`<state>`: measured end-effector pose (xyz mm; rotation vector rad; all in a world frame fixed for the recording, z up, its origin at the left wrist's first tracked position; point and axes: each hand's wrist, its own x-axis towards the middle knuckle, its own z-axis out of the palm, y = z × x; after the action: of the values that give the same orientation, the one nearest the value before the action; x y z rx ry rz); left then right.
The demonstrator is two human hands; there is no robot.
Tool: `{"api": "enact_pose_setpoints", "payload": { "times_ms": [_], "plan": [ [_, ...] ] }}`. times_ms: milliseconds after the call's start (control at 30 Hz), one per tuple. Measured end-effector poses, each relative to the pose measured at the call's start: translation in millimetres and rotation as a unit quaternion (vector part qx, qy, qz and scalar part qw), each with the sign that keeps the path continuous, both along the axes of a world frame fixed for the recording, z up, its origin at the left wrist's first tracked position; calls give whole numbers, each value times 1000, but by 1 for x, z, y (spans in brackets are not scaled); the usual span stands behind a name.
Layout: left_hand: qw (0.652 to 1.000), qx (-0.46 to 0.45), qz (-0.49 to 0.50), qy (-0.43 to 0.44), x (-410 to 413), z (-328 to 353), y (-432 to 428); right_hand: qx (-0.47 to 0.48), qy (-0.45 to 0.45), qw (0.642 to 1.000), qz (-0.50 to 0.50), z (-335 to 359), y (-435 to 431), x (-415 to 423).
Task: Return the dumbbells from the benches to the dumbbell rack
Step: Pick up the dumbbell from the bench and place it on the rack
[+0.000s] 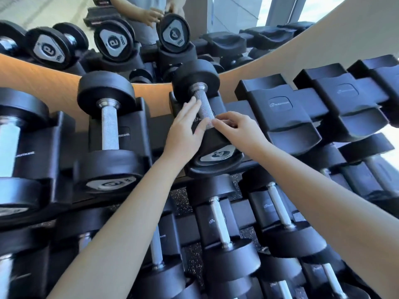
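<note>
So: left fingers (192, 108) are straight and pressed together, lying flat along the left side of the handle (203, 104), tips close to the far weight head. The left thumb reaches across and touches the handle lower down. Left hand (183, 132) rests there flat, not wrapped round anything.

Right fingers (218, 123) are bent and curled over the near end of the handle, index tip on the rough metal. The right thumb is hidden, so I cannot tell where it sits. Right hand (239, 128) comes in from the right, knuckles up, just above the near weight head. The two hands nearly meet at the handle.

The dumbbell (195, 75) lies in a cradle on the top row of the rack (234, 107), handle pointing away from the person. Its far head is by the wood panel (43, 83); its near head shows a silver label that is partly blurred.

Just left on the same row is a neighbour dumbbell (110, 126), seated in its own cradle. To the right are two bare cradles (280, 111) with a white logo. A lower row of dumbbells (220, 229) sits under the forearms.

Behind the rack, a mirror (233, 22) reflects the weight heads and both hands.
</note>
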<state>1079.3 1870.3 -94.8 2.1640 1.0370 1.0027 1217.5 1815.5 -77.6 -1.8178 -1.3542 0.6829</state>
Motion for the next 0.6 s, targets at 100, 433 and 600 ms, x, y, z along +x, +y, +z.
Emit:
{"api": "enact_pose_setpoints", "payload": {
  "times_ms": [100,433,600],
  "plan": [
    [1000,1,-26,6,-8,-7,-29,52,7,999,13,-9,-19,2],
    [998,18,-16,52,-8,-3,-50,64,17,994,85,-36,-39,29],
    [999,23,13,26,-4,-6,-53,57,43,992,107,-34,-27,34]
  ]
}}
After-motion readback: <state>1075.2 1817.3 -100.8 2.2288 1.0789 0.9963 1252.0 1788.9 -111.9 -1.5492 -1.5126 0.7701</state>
